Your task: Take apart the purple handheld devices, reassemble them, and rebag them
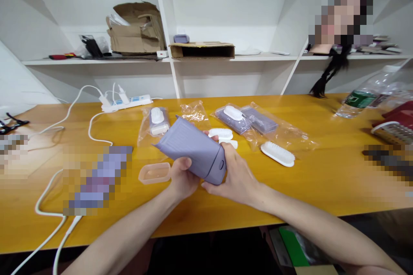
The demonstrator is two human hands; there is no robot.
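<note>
Both my hands hold a lavender case [193, 148] above the yellow table [322, 180], tilted with its pointed end up and to the left. My left hand [181, 180] grips it from below, fingers curled round its lower edge. My right hand [235, 171] wraps its rounded end on the right. A small pinkish translucent lid [154, 173] lies on the table just left of my left hand. White brush heads [220, 133] [277, 153] lie behind the case.
Clear bags with lavender and white parts [156, 122] [237, 119] [262, 121] lie farther back. A white power strip [127, 103] and cables [51, 219] occupy the left. A water bottle [366, 96] lies at the right. A person sits at the far right. Shelves with cardboard boxes [137, 30] stand behind.
</note>
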